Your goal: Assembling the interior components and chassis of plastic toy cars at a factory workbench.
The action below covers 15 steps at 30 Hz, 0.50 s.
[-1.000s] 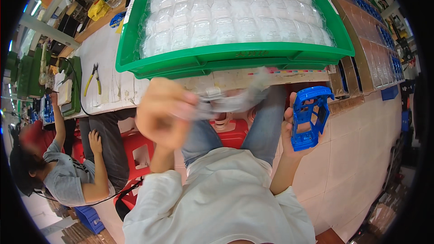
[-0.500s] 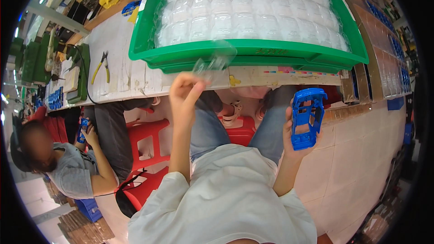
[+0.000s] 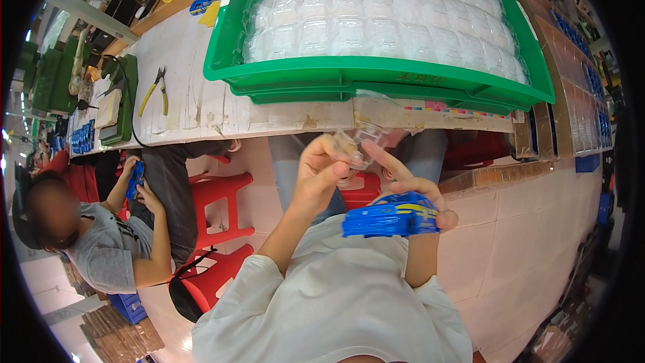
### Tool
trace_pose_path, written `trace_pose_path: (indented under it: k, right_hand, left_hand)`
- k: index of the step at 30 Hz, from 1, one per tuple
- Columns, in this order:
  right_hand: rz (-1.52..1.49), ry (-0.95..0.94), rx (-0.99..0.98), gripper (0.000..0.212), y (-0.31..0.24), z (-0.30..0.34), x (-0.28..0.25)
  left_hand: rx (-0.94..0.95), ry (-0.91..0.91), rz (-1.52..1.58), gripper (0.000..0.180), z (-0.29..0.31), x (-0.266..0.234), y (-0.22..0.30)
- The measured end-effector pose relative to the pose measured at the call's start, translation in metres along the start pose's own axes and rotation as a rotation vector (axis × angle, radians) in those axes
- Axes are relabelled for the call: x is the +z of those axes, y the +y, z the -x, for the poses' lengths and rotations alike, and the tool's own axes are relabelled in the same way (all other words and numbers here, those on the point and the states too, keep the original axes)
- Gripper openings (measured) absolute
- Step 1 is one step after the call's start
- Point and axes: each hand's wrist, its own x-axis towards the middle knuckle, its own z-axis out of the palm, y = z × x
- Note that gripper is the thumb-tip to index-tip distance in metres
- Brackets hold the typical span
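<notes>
While the left hand [image 3: 321, 175] pinched a clear plastic part [image 3: 368, 136], the right hand [image 3: 430, 196] gripped a blue car body [image 3: 386, 218].
The left thumb and fingers nearly met on the part; the right forefinger pointed toward it, other fingers curled around the body, nearer than the green crate [image 3: 322, 72].

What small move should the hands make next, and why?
Probably turn the blue plastic car shell so its underside faces the clear moulded plastic piece: the right hand holds the shell side-on to the camera, while the left hand pinches the piece outside it.
</notes>
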Motion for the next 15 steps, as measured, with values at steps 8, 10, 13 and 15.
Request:
trace_pose_path:
  k: [8, 10, 13, 15]
  right_hand:
    - [0.217, 0.036, 0.133, 0.072, 0.015, -0.010, -0.007]
    - [0.198, -0.009, 0.157, 0.072, 0.019, -0.010, -0.009]
    - [0.214, -0.008, 0.251, 0.070, 0.029, -0.016, -0.003]
    - [0.281, 0.053, 0.298, 0.068, 0.038, -0.018, 0.002]
  left_hand:
    - [0.056, -0.173, -0.313, 0.046, 0.009, -0.016, 0.021]
    - [-0.024, -0.070, -0.377, 0.056, 0.007, -0.021, 0.042]
    - [-0.070, -0.146, -0.416, 0.040, 0.009, -0.016, 0.076]
    - [0.003, -0.156, -0.613, 0.025, 0.014, -0.007, 0.091]
